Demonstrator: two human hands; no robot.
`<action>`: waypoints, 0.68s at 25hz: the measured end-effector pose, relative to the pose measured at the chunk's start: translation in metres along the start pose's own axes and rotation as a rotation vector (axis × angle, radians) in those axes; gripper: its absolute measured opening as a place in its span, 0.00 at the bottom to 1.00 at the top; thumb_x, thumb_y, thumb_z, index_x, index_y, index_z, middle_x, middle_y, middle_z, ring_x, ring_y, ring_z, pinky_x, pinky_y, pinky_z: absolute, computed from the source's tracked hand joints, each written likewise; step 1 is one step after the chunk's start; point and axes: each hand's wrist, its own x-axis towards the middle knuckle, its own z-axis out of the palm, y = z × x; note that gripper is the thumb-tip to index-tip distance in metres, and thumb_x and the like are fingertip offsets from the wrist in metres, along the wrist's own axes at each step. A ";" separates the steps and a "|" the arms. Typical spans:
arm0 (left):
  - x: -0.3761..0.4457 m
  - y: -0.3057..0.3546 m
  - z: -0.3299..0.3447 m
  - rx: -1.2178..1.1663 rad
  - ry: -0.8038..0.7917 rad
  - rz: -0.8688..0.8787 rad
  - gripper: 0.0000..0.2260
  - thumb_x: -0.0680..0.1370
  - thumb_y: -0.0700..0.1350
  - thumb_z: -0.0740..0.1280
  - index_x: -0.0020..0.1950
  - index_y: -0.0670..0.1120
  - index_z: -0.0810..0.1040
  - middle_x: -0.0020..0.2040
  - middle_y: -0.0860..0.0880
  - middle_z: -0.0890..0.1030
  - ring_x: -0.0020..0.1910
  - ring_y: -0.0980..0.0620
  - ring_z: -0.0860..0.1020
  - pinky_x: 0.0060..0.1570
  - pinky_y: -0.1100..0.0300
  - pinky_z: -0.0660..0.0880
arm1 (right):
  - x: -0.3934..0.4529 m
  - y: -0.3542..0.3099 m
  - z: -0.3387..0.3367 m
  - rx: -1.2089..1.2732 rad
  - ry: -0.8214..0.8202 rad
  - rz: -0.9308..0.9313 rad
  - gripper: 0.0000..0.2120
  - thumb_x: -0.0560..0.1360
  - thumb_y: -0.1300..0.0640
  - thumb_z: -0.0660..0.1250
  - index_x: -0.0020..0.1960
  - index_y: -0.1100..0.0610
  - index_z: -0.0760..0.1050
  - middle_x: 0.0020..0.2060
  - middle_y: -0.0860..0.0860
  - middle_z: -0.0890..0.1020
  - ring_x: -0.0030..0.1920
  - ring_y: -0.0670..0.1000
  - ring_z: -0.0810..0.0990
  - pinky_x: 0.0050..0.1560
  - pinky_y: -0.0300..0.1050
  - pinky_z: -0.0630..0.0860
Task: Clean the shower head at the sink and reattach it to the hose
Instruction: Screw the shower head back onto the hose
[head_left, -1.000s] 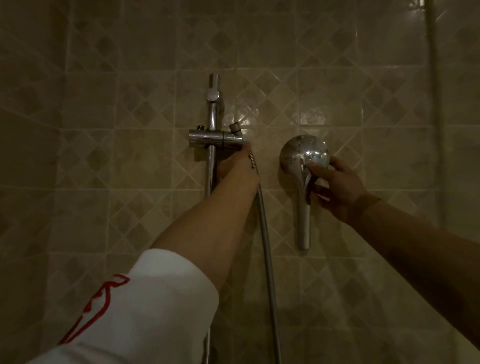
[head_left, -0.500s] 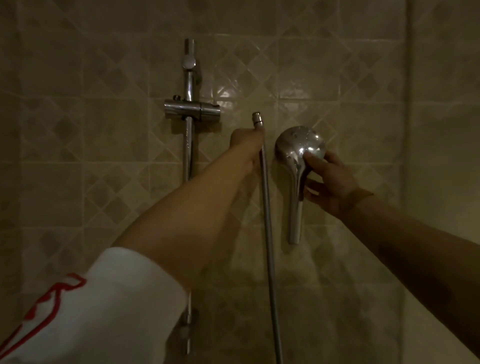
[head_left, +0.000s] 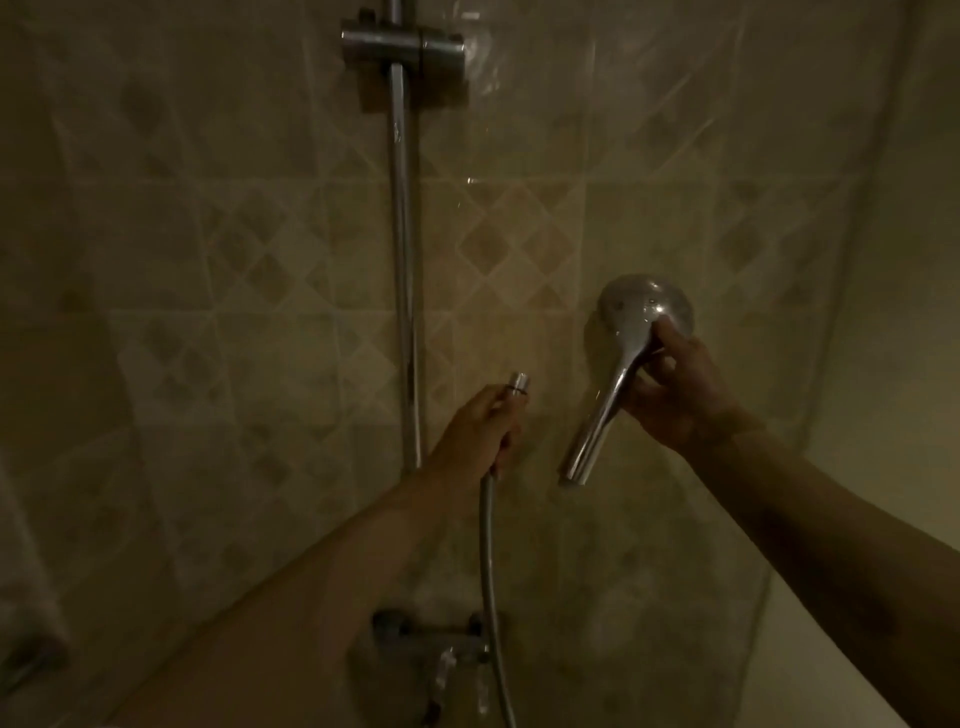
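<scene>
Shower head (head_left: 631, 332) detached, gripped at neck by right hand (head_left: 675, 395), handle end pointing down near hose (head_left: 488, 551) connector held upright in clenched left hand (head_left: 480, 436); cleaning state not discernible; remaining: align, thread, tighten.

Hose end and shower head lying apart before the wall.
Shower head (head_left: 631, 332) sitting at two o'clock of hose (head_left: 488, 545); rail (head_left: 404, 260) standing at eleven; tap (head_left: 436, 644) sitting at six.
</scene>
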 end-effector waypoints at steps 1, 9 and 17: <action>-0.015 -0.018 -0.003 0.012 -0.027 -0.046 0.06 0.82 0.46 0.58 0.49 0.48 0.74 0.31 0.49 0.69 0.23 0.57 0.64 0.23 0.65 0.62 | -0.007 0.012 -0.009 0.037 0.020 0.033 0.20 0.77 0.51 0.67 0.66 0.57 0.70 0.58 0.56 0.77 0.58 0.59 0.79 0.59 0.60 0.77; -0.122 -0.111 -0.032 0.144 -0.147 -0.273 0.12 0.82 0.47 0.59 0.56 0.41 0.76 0.28 0.53 0.68 0.24 0.58 0.63 0.27 0.61 0.61 | -0.071 0.092 -0.065 0.250 0.200 0.184 0.04 0.76 0.58 0.65 0.45 0.58 0.73 0.46 0.55 0.78 0.52 0.59 0.80 0.50 0.58 0.82; -0.186 -0.159 -0.059 0.260 -0.218 -0.220 0.09 0.81 0.45 0.61 0.55 0.51 0.80 0.27 0.59 0.69 0.28 0.63 0.65 0.29 0.69 0.61 | -0.129 0.165 -0.111 0.355 0.295 0.330 0.08 0.74 0.60 0.68 0.51 0.59 0.73 0.56 0.56 0.78 0.59 0.60 0.79 0.54 0.61 0.80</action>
